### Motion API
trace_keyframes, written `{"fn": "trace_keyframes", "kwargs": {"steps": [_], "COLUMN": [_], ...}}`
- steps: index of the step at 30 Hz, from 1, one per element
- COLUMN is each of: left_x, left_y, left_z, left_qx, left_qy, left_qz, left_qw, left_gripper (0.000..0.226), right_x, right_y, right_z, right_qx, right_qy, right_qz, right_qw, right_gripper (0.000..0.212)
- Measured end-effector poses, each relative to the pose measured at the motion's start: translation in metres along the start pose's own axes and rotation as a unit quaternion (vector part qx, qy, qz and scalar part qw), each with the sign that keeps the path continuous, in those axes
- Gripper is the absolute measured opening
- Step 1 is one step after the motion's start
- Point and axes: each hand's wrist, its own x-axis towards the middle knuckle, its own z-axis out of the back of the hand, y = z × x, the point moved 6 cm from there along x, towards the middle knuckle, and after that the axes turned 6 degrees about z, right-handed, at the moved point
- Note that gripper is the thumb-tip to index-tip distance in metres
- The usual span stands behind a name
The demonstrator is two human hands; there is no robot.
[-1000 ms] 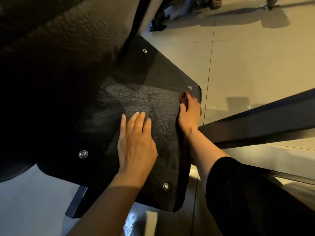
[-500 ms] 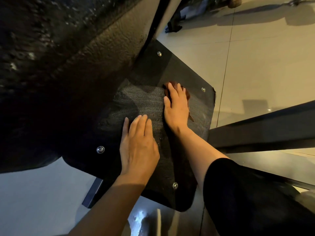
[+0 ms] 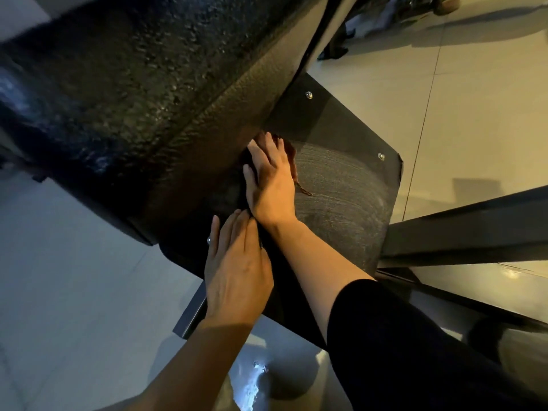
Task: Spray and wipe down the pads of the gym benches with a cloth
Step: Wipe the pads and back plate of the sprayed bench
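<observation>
floor: pale glossy tiles (image 3: 489,93) | light: warm, shadows | right: dark metal beam (image 3: 474,232)

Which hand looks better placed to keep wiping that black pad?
The right hand: it lies flat on the cloth, pressing it against the pad. The left hand lies flat on the pad, bare.

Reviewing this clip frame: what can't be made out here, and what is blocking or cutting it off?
Head view only:
- Cloth: mostly under the right hand; only a brown edge and a loose thread show.
- Plate near the padded bench: its far-left part sits in deep shadow.
- Left hand: fingertips hidden behind the right wrist.
- Spray bottle: not visible anywhere.
</observation>
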Motion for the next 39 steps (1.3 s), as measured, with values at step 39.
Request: {"fn": "trace_keyframes", "kwargs": {"steps": [39], "left_x": [-0.103], "left_y": [-0.004], "left_z": [0.028], "left_qx": [0.053], "left_qy": [0.033], "left_qz": [0.12], "left_qw": [0.991], "left_gripper": [0.069], "right_x": [-0.105], "right_y": [-0.006], "right_z": [0.024], "right_qx": [-0.027], "right_qy": [0.018], "right_qz": [-0.06], "right_qw": [0.998], "right_gripper": [0.045]}}
